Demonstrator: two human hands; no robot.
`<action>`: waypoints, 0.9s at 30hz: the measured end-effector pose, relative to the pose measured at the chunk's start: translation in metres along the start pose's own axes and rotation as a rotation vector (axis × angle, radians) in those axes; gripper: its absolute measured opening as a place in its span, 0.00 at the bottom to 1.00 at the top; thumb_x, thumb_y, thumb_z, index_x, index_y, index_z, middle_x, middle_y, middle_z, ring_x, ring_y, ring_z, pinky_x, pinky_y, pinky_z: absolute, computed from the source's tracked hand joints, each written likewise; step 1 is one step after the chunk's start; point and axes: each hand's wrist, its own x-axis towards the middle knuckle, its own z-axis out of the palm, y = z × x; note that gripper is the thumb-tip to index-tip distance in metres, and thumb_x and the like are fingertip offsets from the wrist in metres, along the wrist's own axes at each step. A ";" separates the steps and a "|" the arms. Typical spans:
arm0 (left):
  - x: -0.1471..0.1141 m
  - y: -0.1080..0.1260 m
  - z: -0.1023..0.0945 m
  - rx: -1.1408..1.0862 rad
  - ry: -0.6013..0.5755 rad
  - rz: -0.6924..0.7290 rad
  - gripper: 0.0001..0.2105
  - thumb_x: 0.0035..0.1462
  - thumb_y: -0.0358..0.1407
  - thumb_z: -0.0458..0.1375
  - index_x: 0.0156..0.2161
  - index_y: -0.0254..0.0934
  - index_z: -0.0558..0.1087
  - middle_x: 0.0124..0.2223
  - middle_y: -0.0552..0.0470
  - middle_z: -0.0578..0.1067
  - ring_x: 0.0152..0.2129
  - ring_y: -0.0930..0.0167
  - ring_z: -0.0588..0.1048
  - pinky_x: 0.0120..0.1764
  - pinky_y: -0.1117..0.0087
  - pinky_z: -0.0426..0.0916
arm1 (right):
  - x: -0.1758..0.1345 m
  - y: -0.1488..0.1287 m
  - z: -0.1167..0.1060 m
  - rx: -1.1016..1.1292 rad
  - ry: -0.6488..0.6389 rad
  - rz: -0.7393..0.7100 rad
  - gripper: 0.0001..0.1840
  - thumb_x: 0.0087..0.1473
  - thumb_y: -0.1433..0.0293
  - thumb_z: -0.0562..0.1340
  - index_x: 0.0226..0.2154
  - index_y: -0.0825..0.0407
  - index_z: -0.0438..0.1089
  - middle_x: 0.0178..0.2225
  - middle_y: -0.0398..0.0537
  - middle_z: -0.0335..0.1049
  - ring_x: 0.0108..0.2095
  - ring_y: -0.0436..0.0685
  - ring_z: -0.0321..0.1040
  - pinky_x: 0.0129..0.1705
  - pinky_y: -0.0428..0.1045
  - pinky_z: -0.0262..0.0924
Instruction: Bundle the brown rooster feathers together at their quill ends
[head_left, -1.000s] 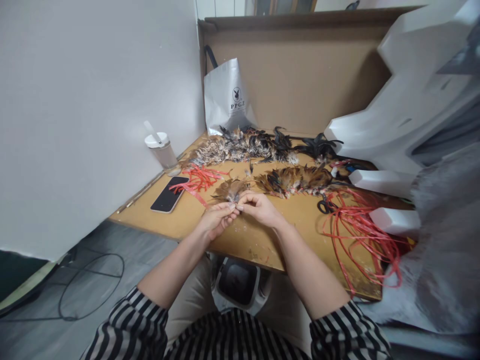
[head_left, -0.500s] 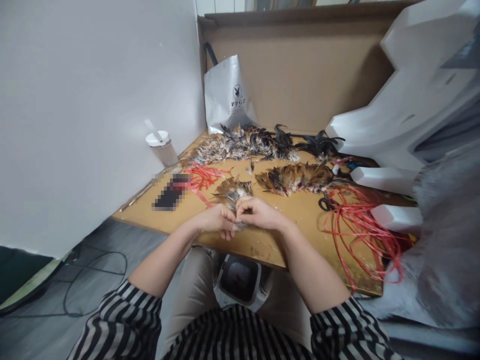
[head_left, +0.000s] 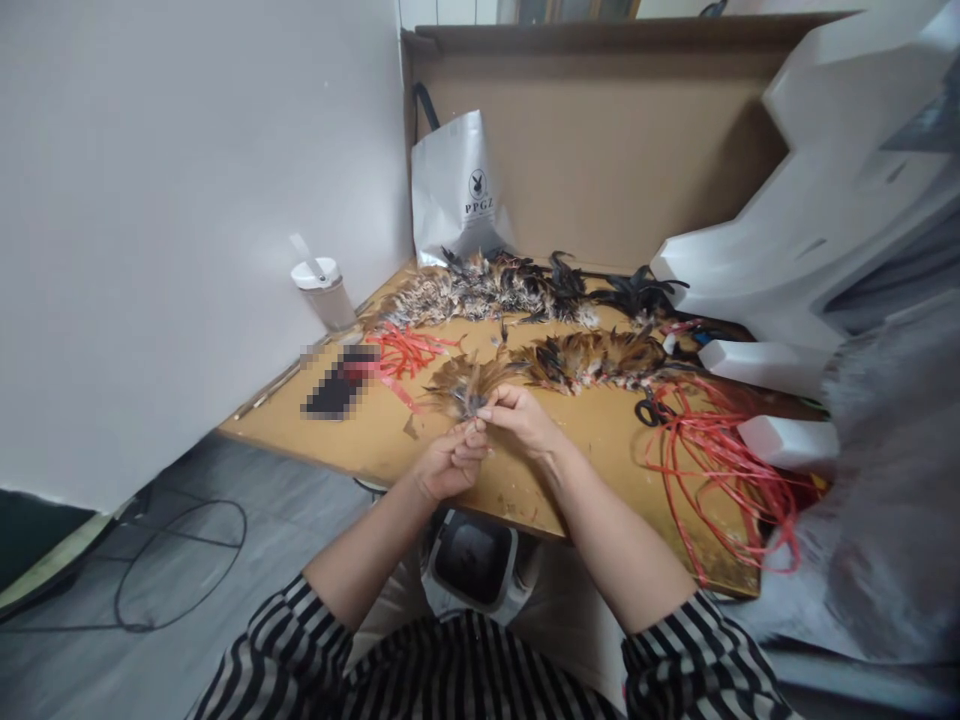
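Over the front of the table, my left hand point(head_left: 454, 458) is closed around the lower end of a small bunch of brown feathers point(head_left: 463, 384). My right hand point(head_left: 523, 420) pinches the same bunch at its base, with thumb and forefinger close to the left fingertips. The feathers fan out away from me, their quill ends mostly hidden by my fingers. Just beyond, a row of brown and black feather bunches point(head_left: 600, 358) lies on the table. Behind it is a longer pile of speckled and dark feathers point(head_left: 487, 285).
Red plastic strips point(head_left: 409, 350) lie at the left, and a larger tangle of red strips point(head_left: 720, 470) with black-handled scissors point(head_left: 651, 408) at the right. A lidded cup point(head_left: 328, 297) and silver bag point(head_left: 454, 190) stand behind. Below the table edge sits a bin point(head_left: 474, 560).
My left hand has turned and now grips the bunch from below, fingers curled. The right hand has moved slightly right and up. More of the fanned feathers shows.
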 end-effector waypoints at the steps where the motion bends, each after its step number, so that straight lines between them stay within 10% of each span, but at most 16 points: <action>1: 0.001 0.000 0.001 0.014 0.010 -0.003 0.07 0.55 0.24 0.47 0.30 0.29 0.67 0.20 0.57 0.61 0.12 0.87 0.59 0.13 0.92 0.51 | 0.000 -0.001 0.000 -0.012 0.021 -0.005 0.12 0.37 0.69 0.67 0.20 0.55 0.63 0.18 0.41 0.69 0.20 0.47 0.64 0.28 0.45 0.58; 14: -0.016 0.031 -0.007 1.256 0.410 0.247 0.14 0.41 0.43 0.62 0.28 0.31 0.72 0.20 0.53 0.71 0.14 0.78 0.68 0.16 0.79 0.59 | 0.007 0.002 -0.002 -0.701 0.212 0.065 0.07 0.36 0.70 0.61 0.17 0.55 0.62 0.15 0.38 0.61 0.17 0.44 0.52 0.19 0.42 0.46; 27: -0.021 0.017 -0.017 1.026 0.241 0.504 0.12 0.48 0.40 0.58 0.32 0.31 0.74 0.25 0.49 0.73 0.19 0.78 0.68 0.22 0.77 0.60 | 0.008 0.013 0.001 -0.615 0.158 0.214 0.07 0.34 0.68 0.61 0.18 0.56 0.64 0.15 0.37 0.61 0.16 0.43 0.51 0.18 0.42 0.45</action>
